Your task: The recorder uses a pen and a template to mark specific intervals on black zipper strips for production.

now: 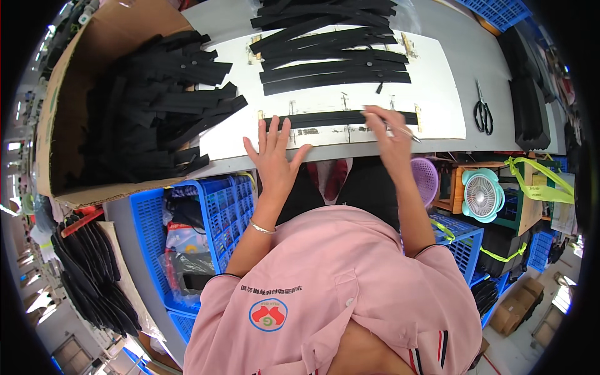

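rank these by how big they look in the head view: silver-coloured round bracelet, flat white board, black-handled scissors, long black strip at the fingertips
Largest to smallest:
1. Flat white board, partly covered
2. Long black strip, thin but far longer than the scissors
3. Black-handled scissors
4. Silver-coloured round bracelet

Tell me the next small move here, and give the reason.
Probably turn the pen toward the black strip while the left hand steadies it: the strip lies nearly straight across the white board, the left fingertips are at its left part, and the right hand holds the pen by it.
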The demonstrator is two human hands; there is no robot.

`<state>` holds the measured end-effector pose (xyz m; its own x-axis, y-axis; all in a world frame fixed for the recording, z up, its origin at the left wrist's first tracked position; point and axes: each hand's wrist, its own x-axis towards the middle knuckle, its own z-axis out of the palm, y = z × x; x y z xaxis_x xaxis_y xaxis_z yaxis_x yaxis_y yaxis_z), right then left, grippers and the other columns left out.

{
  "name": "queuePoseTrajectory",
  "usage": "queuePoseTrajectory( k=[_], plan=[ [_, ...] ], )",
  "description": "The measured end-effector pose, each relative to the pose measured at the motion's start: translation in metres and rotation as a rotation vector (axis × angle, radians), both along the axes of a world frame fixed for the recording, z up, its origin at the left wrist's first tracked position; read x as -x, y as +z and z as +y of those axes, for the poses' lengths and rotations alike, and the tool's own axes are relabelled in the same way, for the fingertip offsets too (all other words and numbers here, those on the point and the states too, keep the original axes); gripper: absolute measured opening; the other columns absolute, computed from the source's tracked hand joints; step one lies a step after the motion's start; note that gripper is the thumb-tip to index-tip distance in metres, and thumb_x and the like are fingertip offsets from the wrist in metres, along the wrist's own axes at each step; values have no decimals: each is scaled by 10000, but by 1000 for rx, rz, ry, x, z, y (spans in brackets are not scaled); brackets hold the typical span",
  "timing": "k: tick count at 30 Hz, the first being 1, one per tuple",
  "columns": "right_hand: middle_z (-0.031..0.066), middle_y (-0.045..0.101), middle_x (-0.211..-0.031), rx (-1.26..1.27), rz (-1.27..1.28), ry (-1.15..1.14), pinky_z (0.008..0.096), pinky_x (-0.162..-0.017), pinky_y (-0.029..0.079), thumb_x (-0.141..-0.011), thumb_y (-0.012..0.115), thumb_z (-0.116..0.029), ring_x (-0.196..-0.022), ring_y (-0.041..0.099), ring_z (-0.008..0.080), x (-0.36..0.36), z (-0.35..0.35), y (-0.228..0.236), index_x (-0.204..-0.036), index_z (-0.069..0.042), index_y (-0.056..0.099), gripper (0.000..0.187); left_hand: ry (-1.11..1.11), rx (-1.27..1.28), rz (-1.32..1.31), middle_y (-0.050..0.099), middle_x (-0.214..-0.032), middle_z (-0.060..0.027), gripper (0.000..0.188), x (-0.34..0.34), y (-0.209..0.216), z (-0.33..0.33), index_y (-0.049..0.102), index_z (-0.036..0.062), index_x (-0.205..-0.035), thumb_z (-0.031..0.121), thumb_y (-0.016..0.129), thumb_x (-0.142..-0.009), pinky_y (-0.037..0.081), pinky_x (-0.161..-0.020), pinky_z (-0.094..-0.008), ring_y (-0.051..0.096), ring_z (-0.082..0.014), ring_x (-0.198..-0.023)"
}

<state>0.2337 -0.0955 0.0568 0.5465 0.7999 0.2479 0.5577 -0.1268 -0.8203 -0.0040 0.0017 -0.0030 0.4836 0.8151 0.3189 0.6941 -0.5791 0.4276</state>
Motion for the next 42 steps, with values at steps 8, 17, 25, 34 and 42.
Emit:
queuePoseTrajectory(
  k=[8,17,25,34,42],
  plan=[
    [42,754,-920,14,429,266,215,-658,504,-1013,665,-174,-754,640,72,61,90,-39,-1100,0,740,208,-11,11,-27,514,-1547,-114,690,-4,5,0,606,101,-1425,468,783,-868,91,-1201,-673,359,-350,-1516],
    [100,756,-884,-7,139,253,291,-598,502,-973,690,-189,-621,670,190,73,100,-49,-987,14,748,212,-7,30,-69,515,-1541,-115,695,-1,3,1,592,84,-1429,473,766,-880,81,-1201,-677,347,-348,-1524],
    [89,756,-904,-22,21,238,252,-658,519,-992,674,-152,-723,672,113,75,98,-52,-1039,36,737,204,-10,11,-61,527,-1533,-109,687,-1,1,0,611,83,-1413,483,767,-877,87,-1197,-682,355,-347,-1520],
    [71,742,-811,57,129,389,263,-606,503,-973,680,-172,-637,647,110,68,91,-43,-958,22,756,209,-4,-17,-35,536,-1532,-95,683,-3,0,1,623,81,-1414,476,771,-877,81,-1202,-673,373,-337,-1511],
    [76,750,-820,31,113,423,257,-610,504,-963,671,-155,-656,667,130,58,86,-50,-950,15,758,191,7,17,12,529,-1541,-78,695,-3,0,0,625,96,-1417,491,780,-866,67,-1209,-669,358,-331,-1519]
  ],
)
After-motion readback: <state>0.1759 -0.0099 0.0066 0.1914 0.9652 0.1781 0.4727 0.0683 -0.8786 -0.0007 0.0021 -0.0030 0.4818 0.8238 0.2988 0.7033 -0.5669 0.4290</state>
